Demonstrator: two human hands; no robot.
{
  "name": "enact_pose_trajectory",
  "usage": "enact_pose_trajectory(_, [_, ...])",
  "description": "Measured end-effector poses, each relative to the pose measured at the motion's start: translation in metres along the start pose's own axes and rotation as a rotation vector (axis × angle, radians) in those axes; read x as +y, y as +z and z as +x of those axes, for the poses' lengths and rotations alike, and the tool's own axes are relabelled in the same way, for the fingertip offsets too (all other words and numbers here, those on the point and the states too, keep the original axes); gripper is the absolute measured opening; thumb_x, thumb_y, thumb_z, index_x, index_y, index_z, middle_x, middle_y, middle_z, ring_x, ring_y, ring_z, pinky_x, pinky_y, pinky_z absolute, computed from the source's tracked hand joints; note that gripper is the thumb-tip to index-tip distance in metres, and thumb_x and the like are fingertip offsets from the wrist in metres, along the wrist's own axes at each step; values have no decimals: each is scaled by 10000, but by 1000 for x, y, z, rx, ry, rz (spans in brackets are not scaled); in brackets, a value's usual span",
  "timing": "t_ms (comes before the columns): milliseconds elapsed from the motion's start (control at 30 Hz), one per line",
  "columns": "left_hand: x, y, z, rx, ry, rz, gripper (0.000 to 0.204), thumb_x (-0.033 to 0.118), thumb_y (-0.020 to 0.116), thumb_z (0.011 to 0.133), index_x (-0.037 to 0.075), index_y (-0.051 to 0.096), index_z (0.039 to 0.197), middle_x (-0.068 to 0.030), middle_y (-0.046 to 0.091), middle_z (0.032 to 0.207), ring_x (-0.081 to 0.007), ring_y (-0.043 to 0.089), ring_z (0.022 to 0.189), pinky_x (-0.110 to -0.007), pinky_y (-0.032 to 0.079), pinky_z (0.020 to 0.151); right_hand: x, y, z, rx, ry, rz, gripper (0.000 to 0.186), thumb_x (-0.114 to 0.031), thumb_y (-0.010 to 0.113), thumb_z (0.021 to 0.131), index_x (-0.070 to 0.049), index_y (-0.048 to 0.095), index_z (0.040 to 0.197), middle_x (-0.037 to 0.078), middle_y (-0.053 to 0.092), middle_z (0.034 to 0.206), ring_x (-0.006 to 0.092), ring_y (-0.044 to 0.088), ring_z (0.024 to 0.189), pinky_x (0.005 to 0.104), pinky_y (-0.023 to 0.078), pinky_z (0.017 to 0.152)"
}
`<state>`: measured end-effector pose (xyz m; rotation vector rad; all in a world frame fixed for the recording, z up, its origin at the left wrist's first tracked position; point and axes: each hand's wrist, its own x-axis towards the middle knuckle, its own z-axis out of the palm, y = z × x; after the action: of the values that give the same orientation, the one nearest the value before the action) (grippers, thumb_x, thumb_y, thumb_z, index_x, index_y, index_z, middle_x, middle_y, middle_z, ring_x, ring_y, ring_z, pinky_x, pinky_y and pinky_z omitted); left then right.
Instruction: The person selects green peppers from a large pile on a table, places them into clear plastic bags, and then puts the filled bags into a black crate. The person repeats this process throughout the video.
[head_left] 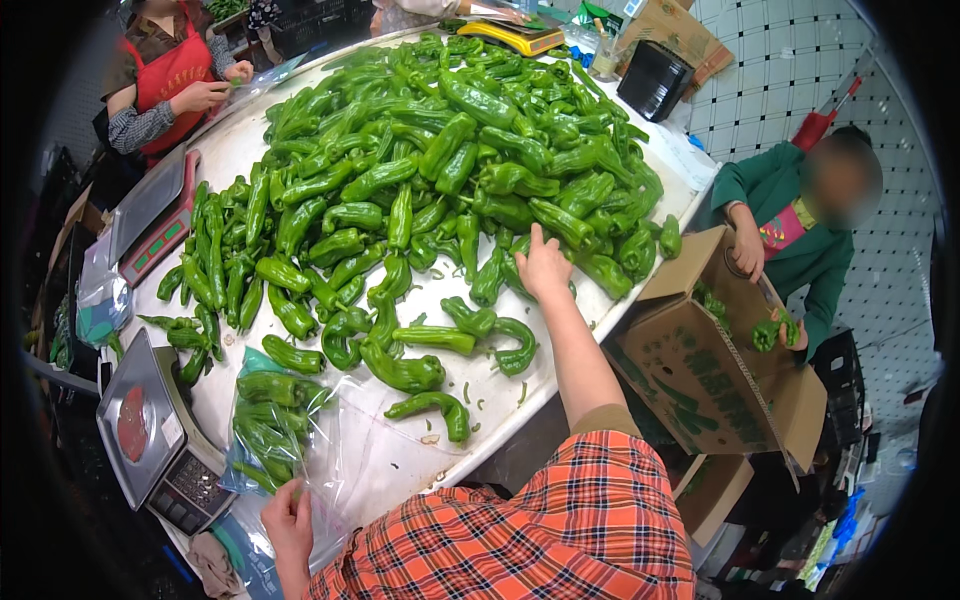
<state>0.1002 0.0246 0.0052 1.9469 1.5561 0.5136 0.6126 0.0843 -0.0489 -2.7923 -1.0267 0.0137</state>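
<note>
A large heap of green peppers covers most of the white table. My right hand reaches to the heap's near right side, index finger stretched out against the peppers; its other fingers are partly hidden and no pepper shows in its grip. At the lower left, my left hand pinches the edge of a clear plastic bag. Several green peppers lie inside that bag. Loose curved peppers are scattered between the bag and the heap.
A digital scale stands left of the bag, with a red scale beyond it and a yellow one at the far edge. On the right, a person in green holds peppers over an open cardboard box. Another person wears a red apron.
</note>
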Motion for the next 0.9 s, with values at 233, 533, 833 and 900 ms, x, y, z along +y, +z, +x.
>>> enact_pose_trajectory(233, [-3,4,0,20,-74,-41,194,30,615,736,2,611,928,-74,439,516,-107,380,438,-260,311,422,29,18,-50,143,-61,187,478,-335,542,810,-88,442,1207,121,522,1092,309,487,1033,462,342,882])
enact_pose_trajectory(533, [-2,0,-1,-5,-60,-9,183,26,617,735,8,614,917,-35,429,505,-86,367,436,-246,308,421,52,-23,10,420,-133,129,475,-158,641,729,-82,480,1169,131,473,1165,326,437,1083,409,367,893])
enact_pose_trajectory(833, [3,-2,-7,25,28,-13,394,40,625,730,57,553,1117,-49,363,483,-130,347,427,-273,316,435,32,-36,-55,-351,121,2042,337,-372,467,873,-69,571,978,86,603,781,184,564,615,308,435,558])
enact_pose_trajectory(900, [7,-2,-8,21,40,-13,447,44,628,732,77,530,1167,-59,369,486,-142,348,427,-276,318,434,14,-46,-82,-533,219,2241,494,-521,351,886,-90,580,960,93,599,770,186,532,589,308,414,549])
